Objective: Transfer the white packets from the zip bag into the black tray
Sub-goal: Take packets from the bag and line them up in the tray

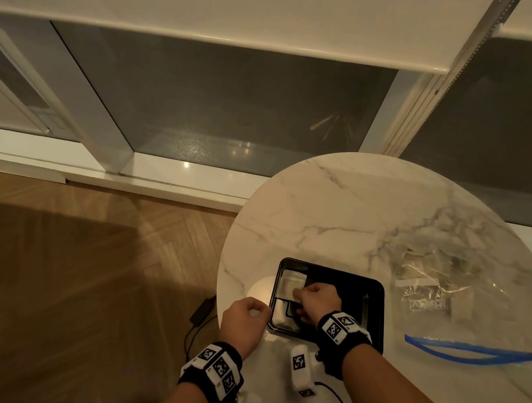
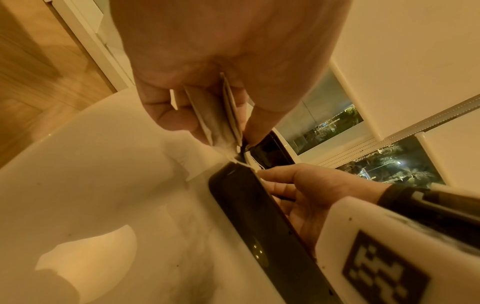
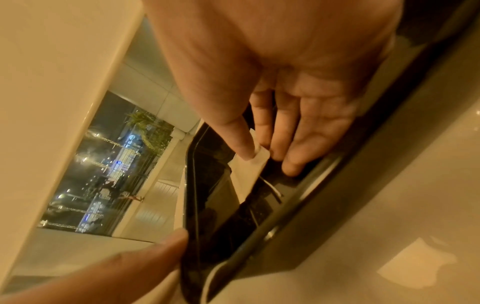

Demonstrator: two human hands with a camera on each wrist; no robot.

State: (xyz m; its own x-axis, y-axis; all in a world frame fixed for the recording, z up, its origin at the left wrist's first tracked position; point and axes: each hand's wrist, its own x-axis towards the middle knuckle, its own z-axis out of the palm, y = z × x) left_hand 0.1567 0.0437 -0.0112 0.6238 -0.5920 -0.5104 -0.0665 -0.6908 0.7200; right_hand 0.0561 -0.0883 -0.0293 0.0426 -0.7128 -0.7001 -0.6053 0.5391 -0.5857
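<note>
The black tray point(image 1: 374, 314) sits near the round table's left edge. At the tray's left rim, my left hand point(image 1: 251, 311) grips a small bunch of white packets point(image 2: 215, 115) between thumb and curled fingers. My right hand point(image 1: 300, 298) is inside the tray and pinches one white packet point(image 3: 246, 176) between thumb and forefinger, low over the tray floor. More white packets point(image 1: 292, 283) lie in the tray's far left corner. The clear zip bag point(image 1: 438, 295) with its blue zip strip point(image 1: 472, 352) lies to the right of the tray, with some packets showing inside.
The white marble table point(image 1: 355, 217) drops off just left of the tray to a wooden floor point(image 1: 71, 263). A black cable point(image 1: 199, 319) lies on the floor below. Sliding glass doors point(image 1: 219, 104) stand behind the table.
</note>
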